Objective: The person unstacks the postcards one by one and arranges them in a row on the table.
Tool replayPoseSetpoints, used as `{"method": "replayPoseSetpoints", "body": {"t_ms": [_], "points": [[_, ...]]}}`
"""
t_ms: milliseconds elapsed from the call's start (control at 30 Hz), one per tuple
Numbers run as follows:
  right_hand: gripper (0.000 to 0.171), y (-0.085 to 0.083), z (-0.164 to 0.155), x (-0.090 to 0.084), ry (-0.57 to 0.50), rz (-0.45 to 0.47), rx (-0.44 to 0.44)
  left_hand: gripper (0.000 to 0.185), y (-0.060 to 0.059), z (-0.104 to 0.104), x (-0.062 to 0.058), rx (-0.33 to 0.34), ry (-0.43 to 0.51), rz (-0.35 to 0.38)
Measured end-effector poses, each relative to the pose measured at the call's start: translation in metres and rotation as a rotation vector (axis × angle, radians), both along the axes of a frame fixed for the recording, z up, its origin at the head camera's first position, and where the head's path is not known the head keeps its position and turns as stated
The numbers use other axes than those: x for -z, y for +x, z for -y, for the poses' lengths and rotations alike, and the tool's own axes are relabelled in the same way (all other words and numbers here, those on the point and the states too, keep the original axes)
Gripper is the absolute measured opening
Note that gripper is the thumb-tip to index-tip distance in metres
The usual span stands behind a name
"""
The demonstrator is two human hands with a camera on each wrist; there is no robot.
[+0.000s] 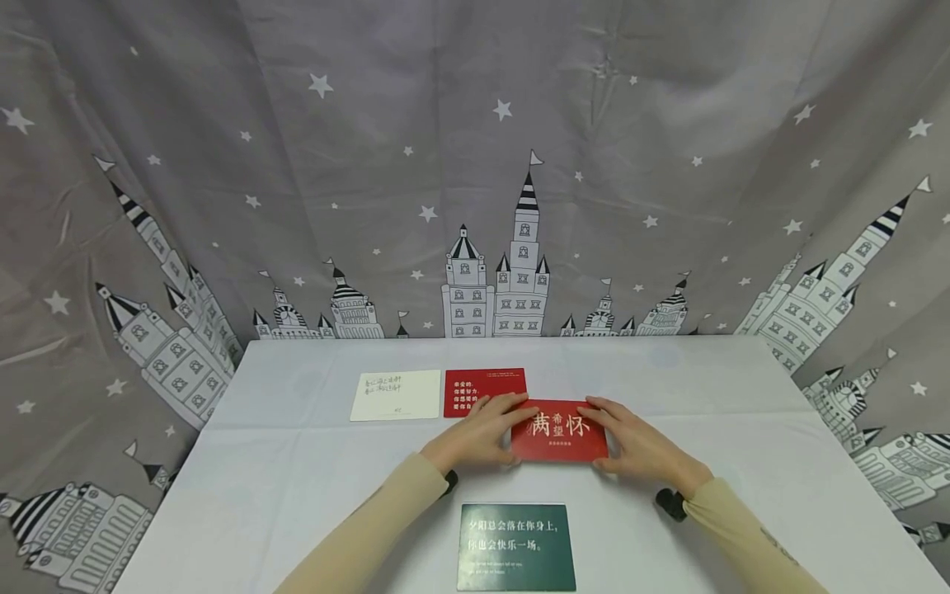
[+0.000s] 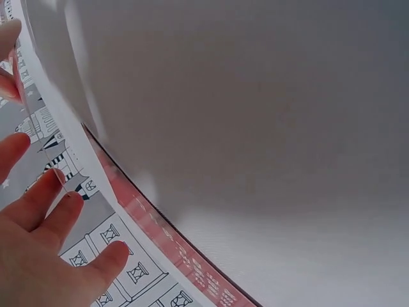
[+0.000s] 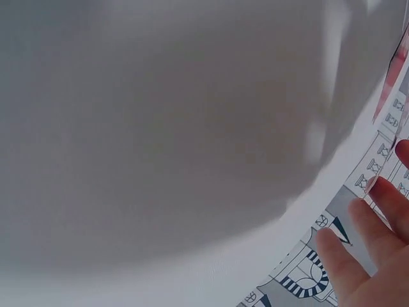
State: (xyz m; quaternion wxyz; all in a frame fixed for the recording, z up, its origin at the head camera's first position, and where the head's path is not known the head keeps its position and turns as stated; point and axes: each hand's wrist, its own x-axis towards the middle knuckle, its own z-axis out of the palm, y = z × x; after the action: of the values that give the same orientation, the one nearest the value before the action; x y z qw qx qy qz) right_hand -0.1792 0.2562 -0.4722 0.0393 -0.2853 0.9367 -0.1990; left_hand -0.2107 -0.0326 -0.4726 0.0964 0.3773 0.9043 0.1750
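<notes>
From the head view, both hands grasp a red card (image 1: 559, 431) just above the tabletop (image 1: 297, 462): left hand (image 1: 478, 433) on one end, right hand (image 1: 638, 445) on the other. Left wrist view: fingers (image 2: 45, 211) spread, the card's edge beside them. Right wrist view: fingers (image 3: 377, 224) extended.

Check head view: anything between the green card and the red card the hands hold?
Nothing: bare white table separates the green card from the red card, held by left hand and right hand. Head view only.
</notes>
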Motion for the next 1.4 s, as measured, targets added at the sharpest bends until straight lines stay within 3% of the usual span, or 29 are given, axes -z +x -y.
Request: {"method": "replayPoseSetpoints", "body": {"t_ms": [1400], "points": [[0.074, -0.037, -0.015, -0.002, 0.062, 0.011, 0.032, 0.075, -0.037, -0.024, 0.0, -0.031, -0.047, -0.004]]}}
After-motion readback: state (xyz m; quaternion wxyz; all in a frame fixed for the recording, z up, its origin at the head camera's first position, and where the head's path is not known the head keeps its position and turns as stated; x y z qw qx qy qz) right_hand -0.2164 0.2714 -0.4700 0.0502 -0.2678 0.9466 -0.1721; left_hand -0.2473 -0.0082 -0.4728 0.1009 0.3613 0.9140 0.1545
